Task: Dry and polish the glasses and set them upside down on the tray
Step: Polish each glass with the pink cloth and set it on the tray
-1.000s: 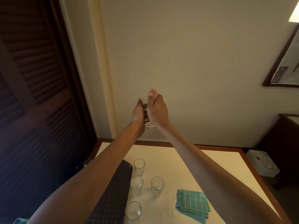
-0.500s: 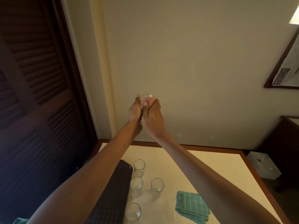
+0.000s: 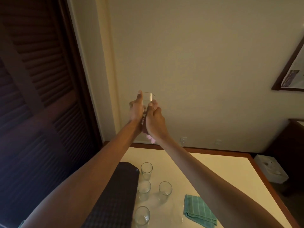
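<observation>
Two bare hands hold a clear glass (image 3: 148,98) up before a cream wall, well above the bench (image 3: 213,171). The left hand (image 3: 136,111) grips the glass from the side, its thumb straight up along the glass toward the upper edge. The fingers (image 3: 158,111) of the right hand (image 3: 155,123) are curled round a pink cloth (image 3: 151,139) and press it against the glass, and a tail of the cloth hangs below the wrists. Which end of the glass points up cannot be told. On the bench below, four other glasses (image 3: 144,190) stand mouth up, three in a row just beside a dark tray (image 3: 115,198) and one to their right. A folded teal cloth (image 3: 197,213) lies near them, further right. A dark louvred door (image 3: 41,79) fills the left, and a framed picture (image 3: 292,71) hangs at upper right.
</observation>
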